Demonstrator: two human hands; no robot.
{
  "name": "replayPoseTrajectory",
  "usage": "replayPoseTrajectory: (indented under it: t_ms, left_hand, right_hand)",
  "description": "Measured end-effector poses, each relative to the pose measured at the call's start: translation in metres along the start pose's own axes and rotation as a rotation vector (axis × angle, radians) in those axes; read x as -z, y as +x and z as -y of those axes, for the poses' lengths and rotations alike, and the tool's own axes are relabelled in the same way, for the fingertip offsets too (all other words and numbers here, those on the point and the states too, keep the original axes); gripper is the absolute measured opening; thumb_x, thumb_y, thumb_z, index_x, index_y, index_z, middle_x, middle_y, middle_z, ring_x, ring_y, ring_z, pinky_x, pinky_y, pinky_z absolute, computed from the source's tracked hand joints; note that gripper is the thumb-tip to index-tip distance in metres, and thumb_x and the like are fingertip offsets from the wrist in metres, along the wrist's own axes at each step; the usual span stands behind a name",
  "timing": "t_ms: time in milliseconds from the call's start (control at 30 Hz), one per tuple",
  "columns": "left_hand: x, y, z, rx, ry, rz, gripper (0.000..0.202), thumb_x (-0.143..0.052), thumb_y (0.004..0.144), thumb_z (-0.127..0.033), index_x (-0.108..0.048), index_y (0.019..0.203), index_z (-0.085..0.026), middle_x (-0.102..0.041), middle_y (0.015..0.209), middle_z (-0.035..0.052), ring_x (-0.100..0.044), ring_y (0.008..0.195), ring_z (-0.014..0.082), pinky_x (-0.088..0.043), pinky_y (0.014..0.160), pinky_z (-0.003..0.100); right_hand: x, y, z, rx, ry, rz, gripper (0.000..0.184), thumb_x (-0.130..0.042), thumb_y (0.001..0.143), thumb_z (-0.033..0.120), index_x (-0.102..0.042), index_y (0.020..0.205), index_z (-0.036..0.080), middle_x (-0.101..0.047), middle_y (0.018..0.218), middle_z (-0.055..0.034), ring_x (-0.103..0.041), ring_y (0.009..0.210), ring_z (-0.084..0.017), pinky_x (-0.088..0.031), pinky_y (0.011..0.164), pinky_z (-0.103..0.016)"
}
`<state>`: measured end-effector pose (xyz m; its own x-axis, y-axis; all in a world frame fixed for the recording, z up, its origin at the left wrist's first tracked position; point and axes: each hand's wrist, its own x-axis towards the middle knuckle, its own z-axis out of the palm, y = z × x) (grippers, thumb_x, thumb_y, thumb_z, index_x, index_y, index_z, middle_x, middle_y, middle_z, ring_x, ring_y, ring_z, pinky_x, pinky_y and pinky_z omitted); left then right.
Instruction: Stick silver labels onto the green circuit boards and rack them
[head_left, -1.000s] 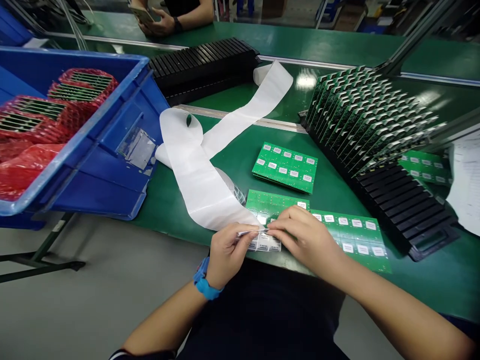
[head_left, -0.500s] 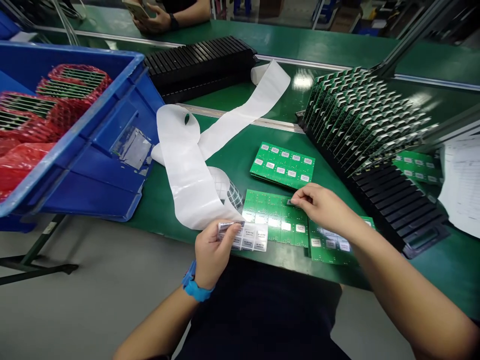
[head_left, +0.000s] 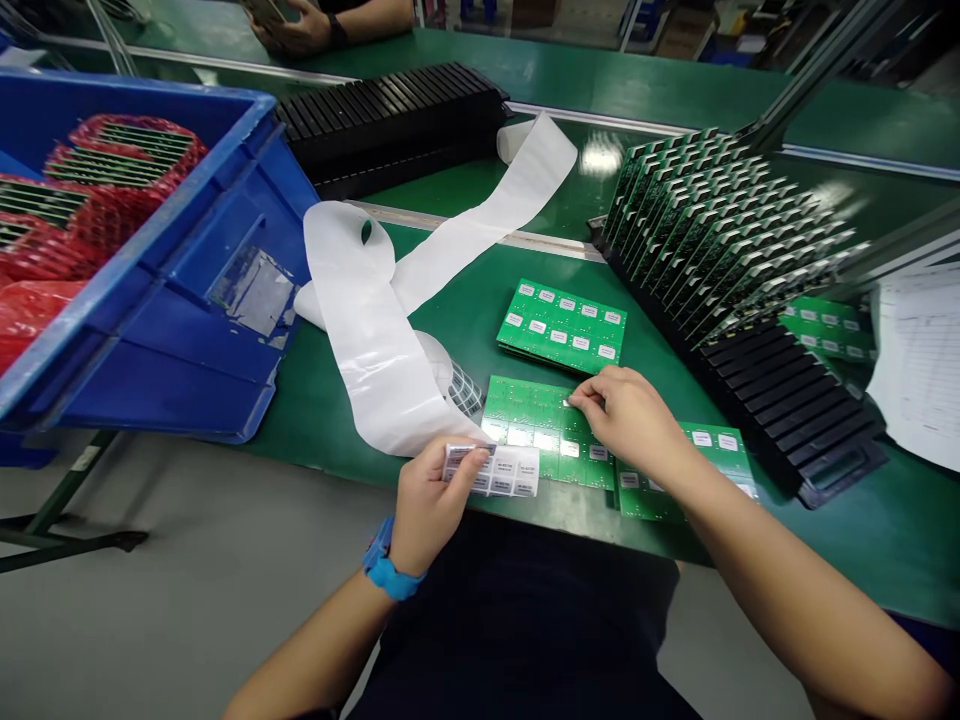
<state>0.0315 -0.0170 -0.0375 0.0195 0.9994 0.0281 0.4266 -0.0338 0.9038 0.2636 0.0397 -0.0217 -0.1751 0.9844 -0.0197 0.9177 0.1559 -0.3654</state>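
Observation:
My left hand (head_left: pixel 436 492) pinches the end of a strip of printed labels (head_left: pixel 516 472) between thumb and fingers, at the table's front edge. From it a long white backing strip (head_left: pixel 382 380) loops back over the table. My right hand (head_left: pixel 631 418) is closed in a pinch on a small white label (head_left: pixel 568 402), low over the upper row of a green circuit board (head_left: pixel 517 400). Labels sit along that board's lower row. To its right, partly under my right forearm, lies another labelled circuit board (head_left: pixel 724 462). Behind them is a stack of labelled circuit boards (head_left: pixel 562 322).
A blue crate (head_left: pixel 172 370) with red-wrapped boards stands at left. At right, a black slotted rack (head_left: pixel 795 410) holds upright boards; papers (head_left: pixel 919 360) lie beyond. Another black rack (head_left: pixel 397 125) sits behind. Across the table, a person's hand (head_left: pixel 304 28) holds a phone.
My right hand has shifted slightly left along the board's upper row, with the label at its fingertips. My left hand still holds the label strip, tilted a little differently. The whole view has shifted slightly.

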Motion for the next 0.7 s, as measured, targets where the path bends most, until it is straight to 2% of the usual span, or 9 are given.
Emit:
replayPoseTrajectory:
  t_ms: [133, 200, 300, 367, 433, 533, 700]
  left_hand:
    - [-0.001, 0.001, 0.000, -0.071, 0.059, 0.118, 0.014, -0.052, 0.086, -0.028, -0.064, 0.089, -0.020, -0.071, 0.085, 0.0019, -0.065, 0.072, 0.0149, -0.049, 0.061, 0.021]
    - [-0.001, 0.001, -0.001, -0.086, 0.086, 0.145, 0.014, -0.052, 0.086, -0.027, -0.063, 0.092, -0.021, -0.071, 0.094, 0.0019, -0.066, 0.080, 0.0158, -0.049, 0.065, 0.021]
    - [-0.001, 0.001, -0.002, -0.078, 0.101, 0.171, 0.014, -0.052, 0.087, -0.028, -0.062, 0.093, -0.021, -0.070, 0.099, 0.0020, -0.066, 0.084, 0.0163, -0.050, 0.067, 0.022]
    - [0.000, 0.000, -0.002, -0.070, 0.112, 0.177, 0.014, -0.051, 0.087, -0.028, -0.062, 0.093, -0.021, -0.070, 0.099, 0.0022, -0.066, 0.084, 0.0168, -0.050, 0.067, 0.022]
    - [0.000, 0.000, -0.003, -0.065, 0.125, 0.177, 0.014, -0.051, 0.087, -0.029, -0.062, 0.093, -0.021, -0.070, 0.099, 0.0019, -0.066, 0.084, 0.0170, -0.050, 0.066, 0.022]
    - [0.000, 0.000, -0.003, -0.064, 0.149, 0.175, 0.014, -0.051, 0.087, -0.029, -0.062, 0.092, -0.022, -0.070, 0.098, 0.0007, -0.066, 0.082, 0.0162, -0.049, 0.065, 0.022]
    - [-0.001, 0.000, -0.004, -0.062, 0.187, 0.188, 0.015, -0.050, 0.088, -0.031, -0.061, 0.094, -0.023, -0.070, 0.098, -0.0010, -0.066, 0.080, 0.0145, -0.048, 0.066, 0.021]
  right_hand:
    - [-0.001, -0.006, 0.007, 0.097, -0.328, -0.124, 0.016, -0.047, 0.084, 0.022, -0.062, 0.082, 0.017, -0.056, 0.077, -0.0101, -0.049, 0.076, -0.025, -0.036, 0.067, -0.038]
    - [0.004, -0.006, 0.009, 0.102, -0.378, -0.187, 0.016, -0.048, 0.083, 0.023, -0.058, 0.094, 0.017, -0.056, 0.082, -0.0117, -0.049, 0.080, -0.028, -0.036, 0.069, -0.040]
    - [0.015, 0.000, 0.007, 0.052, -0.090, -0.201, 0.023, -0.050, 0.081, 0.020, -0.050, 0.103, 0.017, -0.057, 0.087, -0.0099, -0.052, 0.083, -0.025, -0.040, 0.072, -0.038]
    - [0.019, 0.006, 0.006, 0.013, 0.204, -0.113, 0.023, -0.048, 0.081, 0.017, -0.046, 0.104, 0.019, -0.058, 0.086, -0.0065, -0.055, 0.079, -0.020, -0.043, 0.069, -0.034]
    - [0.017, 0.011, 0.007, -0.004, 0.399, 0.012, 0.023, -0.046, 0.081, 0.017, -0.045, 0.103, 0.020, -0.059, 0.085, -0.0039, -0.057, 0.075, -0.017, -0.045, 0.067, -0.031]
    - [0.006, 0.016, 0.013, 0.015, 0.440, 0.109, 0.023, -0.044, 0.081, 0.016, -0.045, 0.103, 0.021, -0.060, 0.083, -0.0027, -0.057, 0.076, -0.017, -0.045, 0.067, -0.031]
    - [-0.008, 0.019, 0.021, 0.044, 0.313, 0.095, 0.027, -0.040, 0.080, 0.010, -0.046, 0.104, 0.019, -0.059, 0.082, -0.0041, -0.056, 0.078, -0.019, -0.043, 0.068, -0.032]
